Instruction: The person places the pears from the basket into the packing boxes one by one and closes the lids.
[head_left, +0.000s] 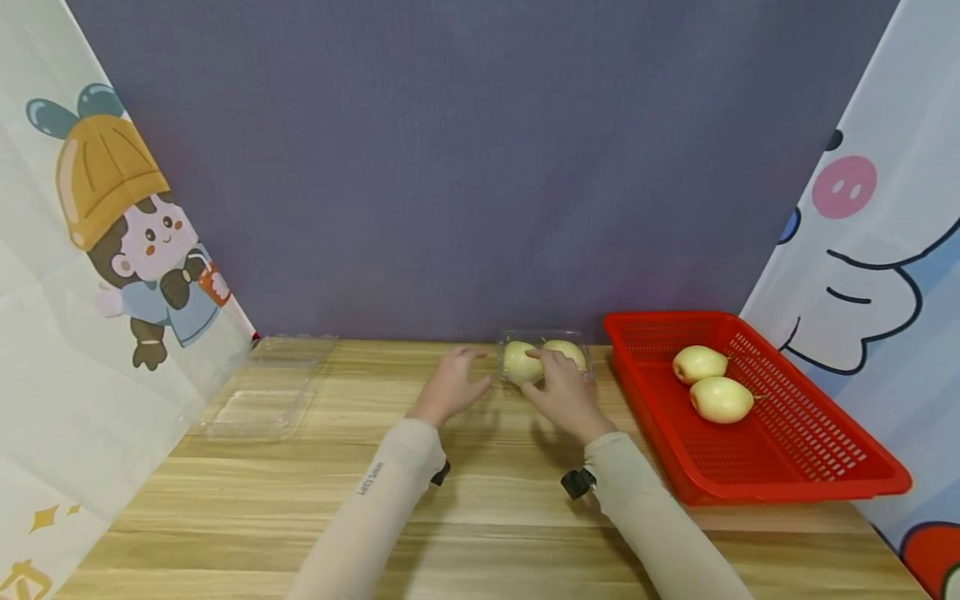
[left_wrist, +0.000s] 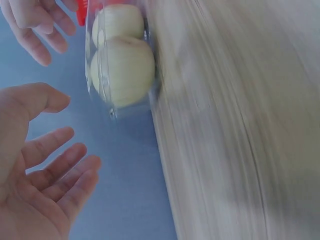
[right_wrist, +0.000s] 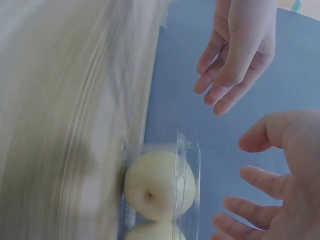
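Observation:
Two pale yellow pears (head_left: 521, 363) sit side by side in a clear plastic box (head_left: 512, 335) at the back of the table. My right hand (head_left: 564, 398) hovers at the near side of the box, overlapping it in the head view, with fingers spread. Just left of the box, my left hand (head_left: 448, 390) is in the air, its fingers loosely bent. Both wrist views show a gap between the hands and the box, and neither hand holds anything. In the right wrist view, one pear (right_wrist: 155, 182) shows a small dark dimple through the plastic.
A red perforated basket (head_left: 660, 450) stands on the right, holding two more pears (head_left: 722, 400). At the back left lies another clear plastic box (head_left: 255, 412), opened out flat. A grey-blue cloth (head_left: 450, 167) hangs behind the wooden table (head_left: 480, 542).

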